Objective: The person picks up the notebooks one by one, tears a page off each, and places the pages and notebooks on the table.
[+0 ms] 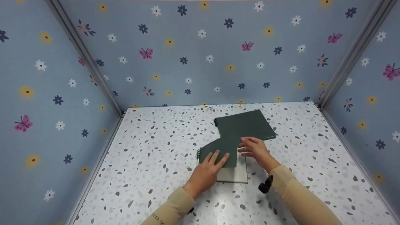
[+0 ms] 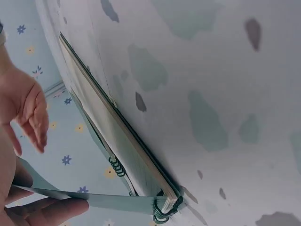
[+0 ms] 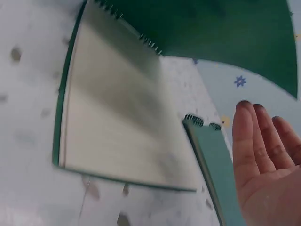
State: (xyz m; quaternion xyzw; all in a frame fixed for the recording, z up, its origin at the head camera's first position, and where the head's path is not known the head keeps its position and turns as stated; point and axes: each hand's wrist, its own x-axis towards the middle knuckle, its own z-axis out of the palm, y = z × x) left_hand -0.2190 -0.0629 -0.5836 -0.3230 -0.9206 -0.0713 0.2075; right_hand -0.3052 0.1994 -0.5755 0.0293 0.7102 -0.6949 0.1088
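Observation:
A spiral notebook [image 1: 232,175] with a dark green cover [image 1: 218,153] lies on the speckled table, its coil on the left. The cover stands raised off pale pages [image 3: 117,108]. My left hand [image 1: 203,175] holds the cover, fingers spread over its outer face; in the left wrist view the thumb is on the page side. Beside the cover's right edge is my right hand [image 1: 254,151], its fingers loosely extended. The right wrist view shows that hand apart from the cover, holding nothing. Behind lies a second green spiral notebook [image 1: 247,123], closed, partly covered by the raised cover.
The white speckled table [image 1: 150,147] reaches flowered blue panels at the back [image 1: 215,72] and both sides. Grey metal posts [image 1: 90,62] stand at the rear corners. A small black device [image 1: 265,185] is at the right wrist.

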